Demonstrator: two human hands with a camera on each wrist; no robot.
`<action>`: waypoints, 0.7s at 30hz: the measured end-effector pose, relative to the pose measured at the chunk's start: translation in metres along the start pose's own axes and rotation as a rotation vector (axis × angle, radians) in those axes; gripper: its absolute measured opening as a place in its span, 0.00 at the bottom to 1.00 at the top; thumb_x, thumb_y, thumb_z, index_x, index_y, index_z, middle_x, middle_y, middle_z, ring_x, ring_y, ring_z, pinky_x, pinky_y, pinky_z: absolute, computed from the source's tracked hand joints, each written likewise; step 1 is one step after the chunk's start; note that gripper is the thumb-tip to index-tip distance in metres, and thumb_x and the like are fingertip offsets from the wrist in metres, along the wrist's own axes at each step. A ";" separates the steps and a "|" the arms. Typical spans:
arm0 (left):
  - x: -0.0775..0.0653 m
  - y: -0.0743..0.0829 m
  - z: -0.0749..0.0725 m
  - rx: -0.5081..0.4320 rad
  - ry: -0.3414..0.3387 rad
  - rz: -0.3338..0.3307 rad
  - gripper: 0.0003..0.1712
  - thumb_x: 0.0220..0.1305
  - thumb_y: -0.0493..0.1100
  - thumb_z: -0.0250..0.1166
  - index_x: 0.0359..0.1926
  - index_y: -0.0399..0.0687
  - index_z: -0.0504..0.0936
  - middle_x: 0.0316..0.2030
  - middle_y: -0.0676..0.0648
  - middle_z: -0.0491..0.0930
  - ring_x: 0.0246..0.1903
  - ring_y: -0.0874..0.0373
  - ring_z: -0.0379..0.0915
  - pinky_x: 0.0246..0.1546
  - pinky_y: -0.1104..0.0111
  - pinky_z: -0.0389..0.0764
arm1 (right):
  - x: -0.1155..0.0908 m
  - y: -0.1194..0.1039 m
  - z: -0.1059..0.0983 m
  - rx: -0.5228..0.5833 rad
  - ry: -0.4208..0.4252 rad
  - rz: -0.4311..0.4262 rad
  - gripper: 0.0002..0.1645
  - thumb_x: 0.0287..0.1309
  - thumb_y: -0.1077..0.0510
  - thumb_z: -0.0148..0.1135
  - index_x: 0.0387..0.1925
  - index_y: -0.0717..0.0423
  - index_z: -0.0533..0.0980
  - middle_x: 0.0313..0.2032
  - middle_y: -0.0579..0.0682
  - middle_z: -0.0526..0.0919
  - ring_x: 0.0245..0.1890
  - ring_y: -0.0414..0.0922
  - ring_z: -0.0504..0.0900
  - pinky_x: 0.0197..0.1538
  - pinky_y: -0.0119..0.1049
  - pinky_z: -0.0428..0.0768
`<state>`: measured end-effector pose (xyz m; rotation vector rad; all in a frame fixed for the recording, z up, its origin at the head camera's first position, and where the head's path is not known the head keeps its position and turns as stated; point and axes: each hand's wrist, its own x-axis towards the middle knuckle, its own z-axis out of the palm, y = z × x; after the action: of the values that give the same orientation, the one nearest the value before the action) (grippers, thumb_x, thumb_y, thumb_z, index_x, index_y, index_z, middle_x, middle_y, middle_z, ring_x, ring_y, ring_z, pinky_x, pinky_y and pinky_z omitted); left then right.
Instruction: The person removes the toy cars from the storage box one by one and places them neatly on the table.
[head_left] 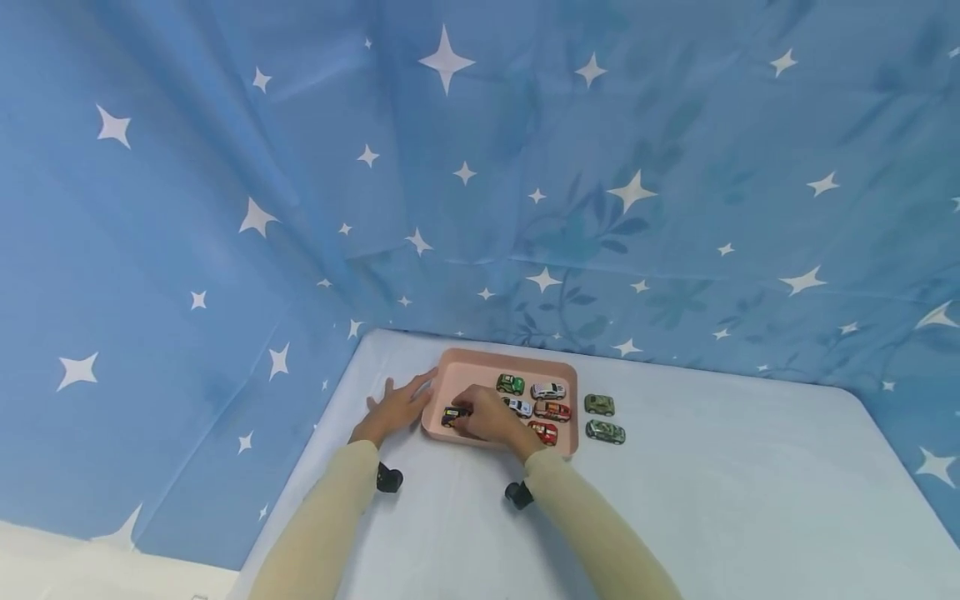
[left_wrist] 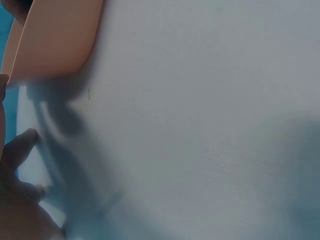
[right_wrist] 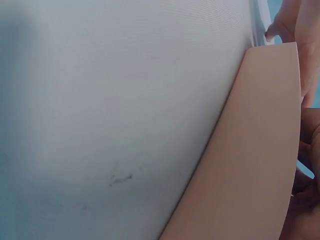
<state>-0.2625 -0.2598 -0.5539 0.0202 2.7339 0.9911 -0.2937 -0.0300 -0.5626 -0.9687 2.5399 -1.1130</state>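
A pink tray [head_left: 517,360] holds several small toy cars. My right hand [head_left: 489,415] reaches into its left half, fingers curled around a black toy car [head_left: 452,417] with a yellow mark. At the tray's left rim my left hand [head_left: 397,410] rests with its fingers extended and spread. Right of the black car are a green car [head_left: 511,384], a silver-white car [head_left: 548,391], a white car [head_left: 517,407], an orange-red car [head_left: 552,411] and a red car [head_left: 543,432]. The tray wall hides most of the right hand [right_wrist: 309,150] in the right wrist view.
Two green camouflage toy vehicles, one upper [head_left: 599,405] and one lower [head_left: 605,431], lie on the white table [head_left: 720,475] just right of the tray. A blue curtain [head_left: 480,208] with white stars hangs behind and to the left of the table.
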 end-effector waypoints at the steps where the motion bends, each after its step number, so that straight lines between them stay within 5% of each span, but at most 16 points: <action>1: -0.001 0.000 0.001 -0.003 0.003 -0.001 0.33 0.84 0.67 0.46 0.84 0.76 0.59 0.81 0.41 0.61 0.79 0.22 0.24 0.66 0.21 0.22 | -0.001 0.000 0.002 -0.008 -0.003 -0.004 0.18 0.62 0.66 0.75 0.54 0.64 0.87 0.48 0.54 0.88 0.51 0.50 0.86 0.58 0.45 0.84; 8: -0.011 0.007 0.003 0.007 -0.019 -0.035 0.32 0.87 0.60 0.47 0.85 0.70 0.59 0.81 0.43 0.61 0.81 0.26 0.23 0.68 0.22 0.22 | -0.008 -0.001 0.011 -0.033 0.004 -0.014 0.16 0.62 0.68 0.76 0.52 0.64 0.87 0.46 0.53 0.87 0.49 0.50 0.86 0.58 0.46 0.84; 21: -0.007 0.012 -0.001 0.004 -0.015 -0.026 0.32 0.87 0.59 0.47 0.86 0.69 0.58 0.82 0.44 0.58 0.81 0.27 0.21 0.69 0.23 0.22 | -0.004 -0.003 0.006 -0.072 0.024 -0.006 0.16 0.65 0.65 0.76 0.54 0.61 0.87 0.47 0.51 0.87 0.49 0.47 0.85 0.58 0.44 0.83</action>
<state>-0.2571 -0.2519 -0.5442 -0.0075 2.7158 0.9748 -0.2868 -0.0319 -0.5649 -0.9865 2.6147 -1.0477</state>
